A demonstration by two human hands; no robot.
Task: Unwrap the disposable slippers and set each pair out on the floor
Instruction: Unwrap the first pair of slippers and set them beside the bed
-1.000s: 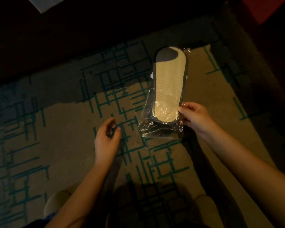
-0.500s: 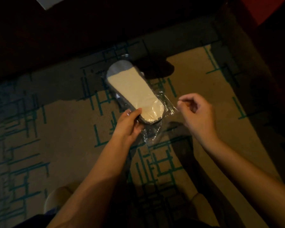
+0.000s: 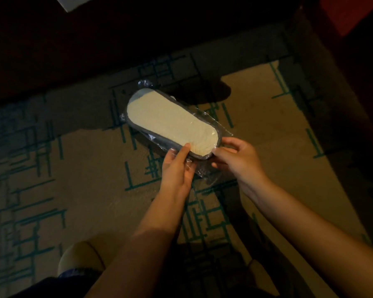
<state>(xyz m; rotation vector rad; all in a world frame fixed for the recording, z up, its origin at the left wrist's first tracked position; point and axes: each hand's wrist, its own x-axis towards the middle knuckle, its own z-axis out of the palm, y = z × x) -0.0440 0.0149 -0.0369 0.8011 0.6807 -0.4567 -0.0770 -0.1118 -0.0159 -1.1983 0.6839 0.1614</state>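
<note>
Since half a second ago, the right hand is closing in on the near end of the slipper pack, where before it was hovering apart from it with fingers pinched on nothing; the pack itself is lying a little flatter and swung slightly further across the view.

Both hands are now gripping that near end. The left hand is holding it with the thumb lying on the pale sole and the fingers curled under the clear wrap. The right hand is pinching the rounded end from the other side, its fingertips touching the dark rim, its fingers bent round the edge.

The pack is showing a cream, finely ribbed sole with a dark grey rim, sealed inside crinkled clear plastic that is bunching loose just below the hands. Whether one slipper or two are lying inside, I cannot tell. Its long axis is running diagonally, near end at the hands, far end pointing up and to the left, away from the person.

The pack is being held above the carpet, a tan surface with teal line patterns. Below the pack, near the left forearm, a pale rounded shoe toe is standing on the carpet. Far beyond the pack, everything is sinking into dark shadow.
</note>
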